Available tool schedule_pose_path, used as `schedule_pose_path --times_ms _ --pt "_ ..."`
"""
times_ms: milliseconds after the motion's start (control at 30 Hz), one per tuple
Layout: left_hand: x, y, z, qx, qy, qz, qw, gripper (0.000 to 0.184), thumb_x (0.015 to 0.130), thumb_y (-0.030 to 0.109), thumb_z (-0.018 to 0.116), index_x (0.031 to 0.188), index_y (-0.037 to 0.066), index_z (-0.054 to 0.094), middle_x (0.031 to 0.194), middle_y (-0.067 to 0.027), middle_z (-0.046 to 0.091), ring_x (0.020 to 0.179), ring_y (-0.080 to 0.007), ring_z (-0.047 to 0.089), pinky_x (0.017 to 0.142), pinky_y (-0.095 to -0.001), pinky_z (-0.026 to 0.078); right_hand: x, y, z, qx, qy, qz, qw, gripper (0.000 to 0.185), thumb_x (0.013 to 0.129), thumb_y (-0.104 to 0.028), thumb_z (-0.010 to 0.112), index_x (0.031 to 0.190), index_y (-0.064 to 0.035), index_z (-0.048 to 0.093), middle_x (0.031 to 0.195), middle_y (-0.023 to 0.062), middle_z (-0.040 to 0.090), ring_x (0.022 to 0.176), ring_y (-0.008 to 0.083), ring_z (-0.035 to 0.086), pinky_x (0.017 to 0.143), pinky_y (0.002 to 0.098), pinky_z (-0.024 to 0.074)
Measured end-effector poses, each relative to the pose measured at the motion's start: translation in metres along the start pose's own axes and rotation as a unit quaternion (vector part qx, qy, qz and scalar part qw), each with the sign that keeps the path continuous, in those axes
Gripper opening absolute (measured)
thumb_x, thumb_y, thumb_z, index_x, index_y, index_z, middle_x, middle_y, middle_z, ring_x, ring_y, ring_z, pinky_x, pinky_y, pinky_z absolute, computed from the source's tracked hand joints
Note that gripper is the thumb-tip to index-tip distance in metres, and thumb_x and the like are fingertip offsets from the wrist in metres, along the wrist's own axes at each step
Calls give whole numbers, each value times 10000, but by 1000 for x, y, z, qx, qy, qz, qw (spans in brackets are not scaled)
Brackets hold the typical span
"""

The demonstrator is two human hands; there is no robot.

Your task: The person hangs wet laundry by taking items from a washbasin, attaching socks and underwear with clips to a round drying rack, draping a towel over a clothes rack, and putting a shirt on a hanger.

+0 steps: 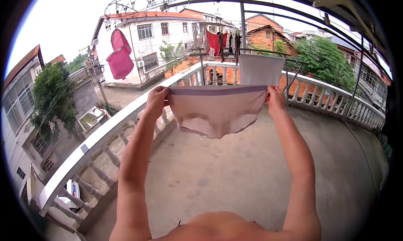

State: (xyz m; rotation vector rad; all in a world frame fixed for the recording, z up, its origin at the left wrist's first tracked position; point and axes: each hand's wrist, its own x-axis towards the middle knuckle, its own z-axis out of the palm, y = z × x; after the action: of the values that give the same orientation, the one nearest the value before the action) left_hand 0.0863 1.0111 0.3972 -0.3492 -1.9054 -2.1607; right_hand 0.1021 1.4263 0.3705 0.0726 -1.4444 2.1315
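Observation:
A pair of light pinkish-grey underpants (216, 111) hangs stretched wide between my two hands, its mauve waistband along the top. My left hand (157, 101) pinches the left end of the waistband, and my right hand (276, 100) grips the right end. Both arms reach forward at about the same height. The leg openings face down, and the fabric sags a little in the middle, with the concrete floor (218, 174) visible beneath it.
A white balustrade (100, 142) runs along the left and far side. Pink clothing (119, 56) hangs from a clip rack at upper left. Beyond are red and dark clothes (215, 43) and a pale cloth (261, 69). A hanger (342, 1) is at upper right.

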Motion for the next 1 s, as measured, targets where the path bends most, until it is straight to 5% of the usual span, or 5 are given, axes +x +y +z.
schedule_pose_path --times_ms 167,367,567,667,1000 --pt "26 0 21 -72 -40 16 996 90 883 133 531 832 59 527 705 -3 524 577 -92 526 533 -234 473 48 11 11 69 3 -68 995 88 867 -152 514 883 -66 514 790 7 532 700 107 500 634 250 419" --pt "49 21 85 -95 0 15 995 65 848 100 546 820 43 561 716 -33 555 613 -115 546 559 -261 472 85 -2 39 9 -107 -8 994 99 851 -145 532 797 -64 549 741 4 536 692 104 499 647 260 416" --pt "80 30 135 6 -40 9 999 79 836 75 548 803 9 578 725 -64 585 625 -128 565 571 -265 489 101 -1 105 -71 -392 0 917 383 752 -317 722 974 -25 612 840 -1 583 770 71 513 701 201 404" --pt "96 29 148 71 -66 29 995 79 809 69 588 825 -8 596 753 -75 599 653 -124 572 583 -258 489 92 0 143 -114 -486 51 865 344 784 -256 697 1012 -19 598 930 0 593 868 62 528 769 224 422" --pt "154 59 94 154 -33 114 981 165 824 109 572 894 -38 596 776 -73 600 669 -114 562 601 -248 469 128 31 234 -44 -484 37 873 116 785 -119 653 856 -32 621 822 28 624 727 106 593 667 241 475"
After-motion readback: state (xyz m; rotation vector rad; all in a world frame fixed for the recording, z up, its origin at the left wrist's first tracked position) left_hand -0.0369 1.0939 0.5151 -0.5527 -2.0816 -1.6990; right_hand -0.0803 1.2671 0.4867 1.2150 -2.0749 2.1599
